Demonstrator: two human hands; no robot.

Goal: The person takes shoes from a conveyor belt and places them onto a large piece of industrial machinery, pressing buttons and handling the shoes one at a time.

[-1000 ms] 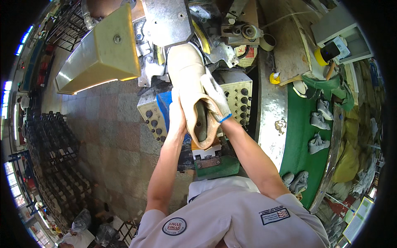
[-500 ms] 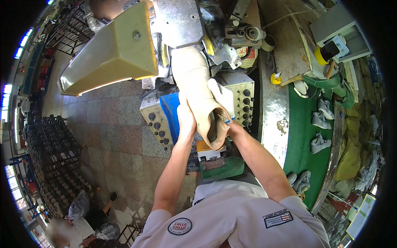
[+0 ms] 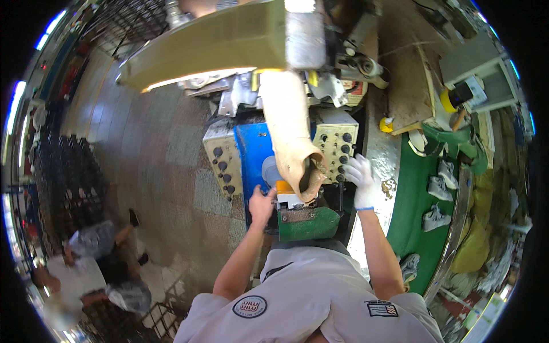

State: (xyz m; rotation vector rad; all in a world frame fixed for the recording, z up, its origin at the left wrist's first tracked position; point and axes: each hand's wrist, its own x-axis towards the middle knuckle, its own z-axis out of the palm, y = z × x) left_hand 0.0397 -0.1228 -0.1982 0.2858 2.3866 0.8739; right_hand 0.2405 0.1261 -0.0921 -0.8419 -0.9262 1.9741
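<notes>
A beige shoe upper (image 3: pixel 291 131) sits with its far end under the clamps of a metal machine (image 3: pixel 305 48), its open collar facing me. Neither hand touches it. Bare, my left hand (image 3: pixel 262 207) is beside the orange block (image 3: pixel 282 187) below the collar, thumb and fingers apart, holding nothing I can see. My right hand (image 3: pixel 362 182), in a white glove, hovers right of the collar near the right knob panel (image 3: pixel 336 140). Its fingers are stretched out and it is open. The upper's far end is hidden by the machine.
A yellowish machine cover (image 3: pixel 206 48) juts out to the left. Another knob panel (image 3: pixel 222 160) flanks a blue plate (image 3: pixel 250 151). Several grey shoes (image 3: pixel 438 188) lie on the green bench (image 3: pixel 409 217) at right. A person (image 3: pixel 74 271) sits at lower left near dark racks (image 3: pixel 71 183).
Both hands have let go of the shoe upper and moved apart, the left down toward the orange block, the right out to the right. The upper stays in the machine.
</notes>
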